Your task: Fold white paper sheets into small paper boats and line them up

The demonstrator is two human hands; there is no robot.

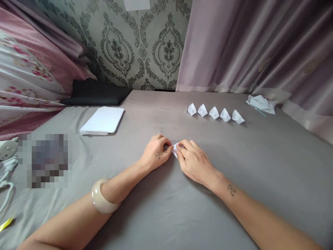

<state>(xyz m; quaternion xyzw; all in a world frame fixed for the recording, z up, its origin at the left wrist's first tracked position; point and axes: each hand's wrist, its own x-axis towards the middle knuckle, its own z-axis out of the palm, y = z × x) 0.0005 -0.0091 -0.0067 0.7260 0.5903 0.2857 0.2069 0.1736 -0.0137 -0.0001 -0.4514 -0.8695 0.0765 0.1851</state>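
Observation:
A small folded piece of white paper [175, 150] is pinched between my two hands, low over the grey cloth [145, 215]. My left hand [158, 151] grips its left corner between thumb and fingertips. On the other side, the thumb and fingers of my right hand [194, 159] are closed on the paper and hide much of it. Beyond my right hand stand several folded paper boats [214, 113] in a row.
At the far left lies a stack of white paper sheets [103, 120], with a black cloth [96, 92] behind it. Crumpled white paper [261, 103] sits at the far right by the curtain [229, 45]. White cables [7, 170] and a yellow object [6, 224] lie along the left edge.

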